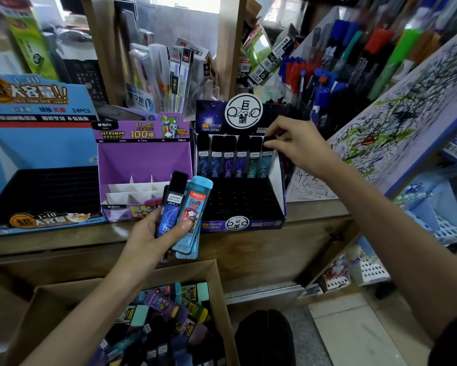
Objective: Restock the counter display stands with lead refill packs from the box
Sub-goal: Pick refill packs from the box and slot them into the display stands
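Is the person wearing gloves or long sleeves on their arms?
No gloves. The left hand and the right hand are bare, with no rings or watch showing. The forearms are bare too. Only a dark sleeve shows high on the right arm, at the picture's bottom corner.

Wide-angle head view, moderately bright with even, diffuse light. Daylight enters from a window at top centre, blown out to white. A soft sheen lies on the counter at left centre. The lower frame is dimmer, and the box interior is shadowed. Straight lines bow toward the edges. Pens at upper right are smeared and soft. The centre is sharpest, though small print is blurred.
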The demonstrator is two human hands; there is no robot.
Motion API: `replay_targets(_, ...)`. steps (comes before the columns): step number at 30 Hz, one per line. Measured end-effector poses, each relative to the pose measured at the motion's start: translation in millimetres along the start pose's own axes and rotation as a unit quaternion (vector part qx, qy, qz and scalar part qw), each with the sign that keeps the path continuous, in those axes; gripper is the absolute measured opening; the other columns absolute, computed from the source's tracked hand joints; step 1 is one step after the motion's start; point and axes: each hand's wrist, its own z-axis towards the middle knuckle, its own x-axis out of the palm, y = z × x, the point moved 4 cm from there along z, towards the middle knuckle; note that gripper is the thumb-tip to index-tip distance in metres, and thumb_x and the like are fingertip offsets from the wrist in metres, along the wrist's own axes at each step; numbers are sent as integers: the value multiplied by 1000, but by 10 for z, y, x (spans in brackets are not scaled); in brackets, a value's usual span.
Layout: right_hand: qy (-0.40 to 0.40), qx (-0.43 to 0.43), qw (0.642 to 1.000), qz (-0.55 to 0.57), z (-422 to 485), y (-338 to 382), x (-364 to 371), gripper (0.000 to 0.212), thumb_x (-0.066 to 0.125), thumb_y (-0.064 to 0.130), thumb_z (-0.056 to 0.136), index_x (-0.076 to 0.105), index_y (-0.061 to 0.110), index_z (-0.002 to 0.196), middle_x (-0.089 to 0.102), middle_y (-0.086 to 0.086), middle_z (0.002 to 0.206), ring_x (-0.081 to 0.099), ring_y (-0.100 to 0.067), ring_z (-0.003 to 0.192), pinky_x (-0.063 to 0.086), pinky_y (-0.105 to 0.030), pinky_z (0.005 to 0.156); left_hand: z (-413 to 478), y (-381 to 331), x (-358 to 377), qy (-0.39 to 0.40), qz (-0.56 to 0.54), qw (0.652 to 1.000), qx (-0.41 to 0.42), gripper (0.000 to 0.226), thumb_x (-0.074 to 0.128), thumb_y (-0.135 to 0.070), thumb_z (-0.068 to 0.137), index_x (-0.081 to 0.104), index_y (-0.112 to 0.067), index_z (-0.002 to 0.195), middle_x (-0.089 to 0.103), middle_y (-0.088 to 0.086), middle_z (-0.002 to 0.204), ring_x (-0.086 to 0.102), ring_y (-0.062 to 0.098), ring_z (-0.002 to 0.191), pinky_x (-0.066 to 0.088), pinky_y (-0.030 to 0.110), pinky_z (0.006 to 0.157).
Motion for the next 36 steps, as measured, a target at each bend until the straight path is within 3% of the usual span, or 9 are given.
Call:
replay_targets(8, -6, -72, 973, -220, 36, 21, 30, 25, 55, 17, 94, 65, 4, 113, 56, -12, 113, 49, -27, 106, 40, -35, 87, -17, -6, -27, 1, -5, 1000, 7, 41, 74, -43, 58, 66, -32, 96, 73, -3, 98, 71, 15, 87, 54, 18, 62)
replay_targets(14, -2, -48, 957, -285, -17, 60, 64, 34, 48, 19, 97, 56, 8, 128, 57, -13, 121, 49, -31, 111, 35, -40, 93, -30, -51, -53, -11, 21, 1000, 16, 39, 73, -45, 60, 65, -34, 96, 74, -4, 96, 71, 18, 87, 54, 42, 76)
replay_targets(16, -47, -62, 955, -285, -109, 177, 73, 34, 48, 18, 97, 55, 8, 128, 58, -12, 118, 49, -30, 108, 36, -38, 89, -37, -87, -67, -14, 19, 999, 25, 36, 73, -44, 60, 65, -34, 94, 74, -6, 95, 71, 15, 85, 57, 36, 71)
replay_targets(18, -100, -52, 980, -161, -266, 396, 146, 29, 50, 20, 96, 59, 9, 121, 61, -7, 109, 53, -22, 99, 40, -30, 84, -46, -129, -88, -15, 8, 999, 32, 37, 73, -41, 60, 64, -31, 95, 74, -7, 94, 71, 13, 85, 57, 25, 64)
replay_targets(20, -66, 26, 995, 67, -429, 647, 362, 24, 54, 28, 94, 62, 15, 113, 63, 2, 97, 58, -8, 84, 46, -18, 74, -50, -164, -114, -18, 11, 999, 34, 38, 72, -39, 61, 63, -29, 96, 74, -7, 93, 71, 13, 85, 57, 25, 64)
replay_targets(24, 128, 173, 900, 379, -673, 1110, 1030, 21, 60, 25, 90, 57, 14, 108, 65, 1, 88, 62, -5, 66, 49, -21, 58, -90, -232, -216, -30, 8, 999, 41, 41, 72, -33, 62, 63, -20, 100, 75, -3, 89, 70, 13, 81, 56, 21, 63)
replay_targets(30, 135, 186, 836, 498, -670, 1421, 1321, 17, 59, 7, 90, 61, 8, 107, 68, -5, 95, 63, -14, 83, 50, -24, 65, -266, -286, -508, -88, -33, 996, 10, 35, 66, -57, 62, 69, -34, 89, 71, -9, 71, 63, 3, 52, 42, 16, 37)
replay_targets(34, 144, 165, 842, 493, -651, 1542, 1394, 17, 62, 9, 88, 62, 7, 106, 70, -9, 100, 65, -20, 87, 53, -32, 74, -295, -361, -733, -96, -36, 994, 34, 28, 75, -49, 66, 71, -35, 90, 75, -2, 89, 71, 15, 75, 56, 30, 55)
replay_targets(36, 158, 151, 837, 501, -644, 1614, 1417, 16, 62, 7, 87, 60, 7, 104, 72, -7, 96, 68, -16, 85, 55, -26, 68, -324, -401, -809, -96, -34, 993, 58, 23, 71, -39, 67, 72, -27, 88, 75, -2, 83, 70, 10, 70, 53, 21, 53)
